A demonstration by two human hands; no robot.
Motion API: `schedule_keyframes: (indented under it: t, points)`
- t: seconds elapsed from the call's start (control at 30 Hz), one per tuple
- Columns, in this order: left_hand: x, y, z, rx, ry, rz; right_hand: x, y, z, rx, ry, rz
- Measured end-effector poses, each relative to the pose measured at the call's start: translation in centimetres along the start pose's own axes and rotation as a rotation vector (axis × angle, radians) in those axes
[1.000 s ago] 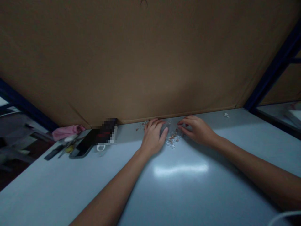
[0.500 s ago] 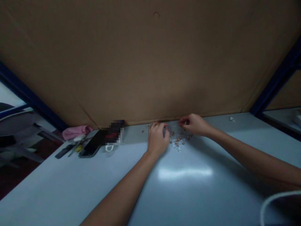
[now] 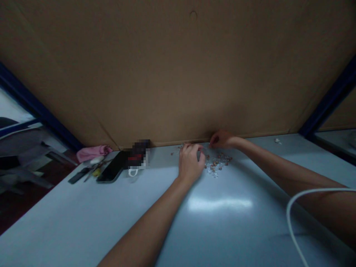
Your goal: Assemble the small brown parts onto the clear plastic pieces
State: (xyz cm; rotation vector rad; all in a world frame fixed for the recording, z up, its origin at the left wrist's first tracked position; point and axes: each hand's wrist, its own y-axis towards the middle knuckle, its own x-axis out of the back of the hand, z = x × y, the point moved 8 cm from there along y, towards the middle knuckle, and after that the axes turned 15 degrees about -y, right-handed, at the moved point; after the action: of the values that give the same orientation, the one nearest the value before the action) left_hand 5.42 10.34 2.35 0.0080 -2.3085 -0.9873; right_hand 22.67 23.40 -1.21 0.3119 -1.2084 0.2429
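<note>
a brown panel fills the upper part of the view. below it spreads the pale tabletop, with a streak of reflected light near its middle. blue posts slant at both sides, the left post and the right post.

the person's arms reach in from the near edge. the left hand rests low on the tabletop, its fingers and thumb curled round a dark grey object, only part of which shows. the right hand is farther back, close to the panel's foot, thumb and fingertips drawn nearly together; whether they grip a piece i cannot tell.

at the lower right, a white cable curves across the right forearm in view. off to the left lie a dark phone, a pink cloth by the panel, a blurred-out item beside the phone, a slim black item and a small yellow thing.

smallest are the loose pieces, clear and copper-coloured, scattered just right of the left hand and nearer than the right; a few more sit left of the left hand.
</note>
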Motion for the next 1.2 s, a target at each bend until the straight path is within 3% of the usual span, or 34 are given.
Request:
schedule_keyframes:
  t: [0.17, 0.33, 0.5, 0.63, 0.8, 0.93, 1.2]
  points:
    - [0.2, 0.1, 0.0, 0.015, -0.008, -0.014, 2.0, -1.6, 1.0, -0.005, 0.035, -0.079]
    - [0.6, 0.3, -1.6, -0.04, -0.083, 0.005, 4.1, -6.3, 4.9, 0.164, 0.24, -0.173]
    - [0.4, 0.0, -3.7, -0.109, -0.258, 0.041, 5.2, -11.2, 6.6, 0.141, 0.257, -0.356]
    - [0.3, -0.2, -4.0, -0.068, -0.356, -0.001, 5.7, -13.3, 7.2, 0.159, 0.194, -0.482]
    - [0.6, 0.0, -3.1, -0.031, -0.334, -0.069, 4.3, -13.3, 7.1, 0.235, 0.126, -0.456]
    - [1.6, 0.3, -2.5, -0.049, -0.199, -0.16, 2.9, -13.2, 7.1, 0.354, -0.061, -0.439]
    - [1.0, 0.2, -1.9, -0.056, -0.143, -0.123, 1.6, -13.5, 8.1, 0.456, -0.258, -0.339]
